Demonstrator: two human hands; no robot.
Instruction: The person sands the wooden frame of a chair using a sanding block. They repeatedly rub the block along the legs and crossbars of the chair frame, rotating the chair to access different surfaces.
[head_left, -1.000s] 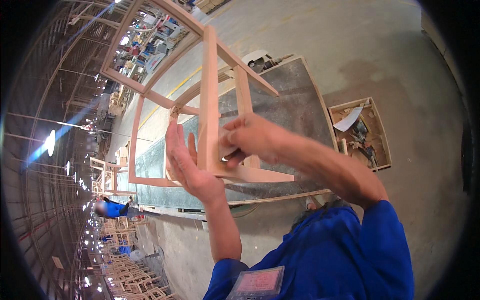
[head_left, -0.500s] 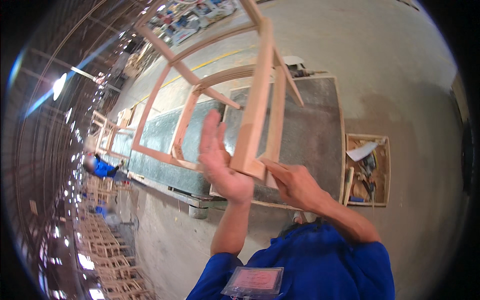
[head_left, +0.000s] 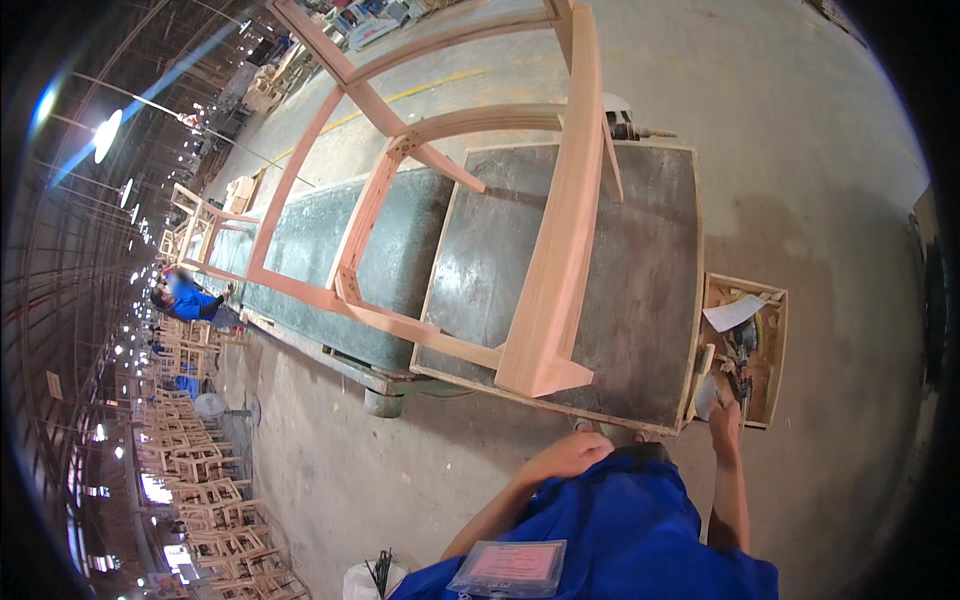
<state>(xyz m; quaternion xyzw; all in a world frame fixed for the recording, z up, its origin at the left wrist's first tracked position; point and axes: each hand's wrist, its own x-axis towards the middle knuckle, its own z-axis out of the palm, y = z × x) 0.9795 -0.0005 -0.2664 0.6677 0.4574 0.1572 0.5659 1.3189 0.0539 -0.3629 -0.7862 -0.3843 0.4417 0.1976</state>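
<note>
Head view, the only one: your right hand [head_left: 722, 415] is down at the near right corner of the workbench [head_left: 640, 300], reaching to the open wooden tool tray [head_left: 775, 350] that hangs off the bench's right side. The fingers look curled around something pale at the tray's near left edge, maybe a handle or a small block, but it's tiny and half hidden, so I can't tell what it is or how tight you've got it.

Your left hand [head_left: 570, 455] is low, just in front of the bench's near edge, above your blue shirt. It reads as a loose fist, knuckles up, nothing visibly in it, not touching the bench.

The unfinished wooden chair frame [head_left: 545, 290] lies on its side on the dark bench top, neither hand on it. Its thick leg runs from the far edge toward you and ends in a cut foot near the near edge, with curved rails branching off left over the long green-topped table [head_left: 320, 240] beside the bench.

The tray holds a white paper scrap [head_left: 733, 312] and some tools. Far left, a person in blue [head_left: 190, 300] stands by stacks of chair frames [head_left: 210, 480]. A clear badge sleeve [head_left: 508, 568] sits on your chest.
</note>
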